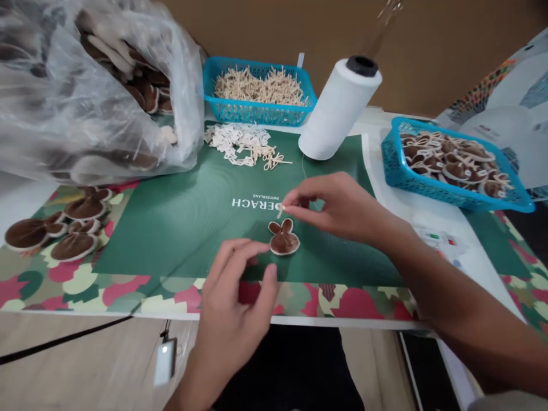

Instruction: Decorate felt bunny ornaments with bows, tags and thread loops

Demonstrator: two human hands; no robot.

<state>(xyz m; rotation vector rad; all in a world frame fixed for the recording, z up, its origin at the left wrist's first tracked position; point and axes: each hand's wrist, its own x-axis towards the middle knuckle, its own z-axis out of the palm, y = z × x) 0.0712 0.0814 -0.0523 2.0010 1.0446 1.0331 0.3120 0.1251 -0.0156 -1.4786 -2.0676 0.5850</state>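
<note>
A small brown bunny-shaped fabric piece (284, 244) with a pale edge lies on the green mat, its two ears pointing away from me. My left hand (240, 285) is beside it, thumb and fingers apart, the index fingertip at the piece's left edge. Just above the ears, my right hand (329, 205) pinches a small pale strip (280, 213) between thumb and fingertips; its exact kind is too small to make out. Farther back lie a heap of white tags (237, 140) and several cream cord bows (274, 158).
A big white thread cone (340, 108) stands behind my right hand. A blue basket (265, 111) holds cream cord bows; another blue basket (449, 191) holds finished-looking brown pieces. At left are a plastic bag (180, 154) of brown pieces and several loose bunny pieces (72, 246).
</note>
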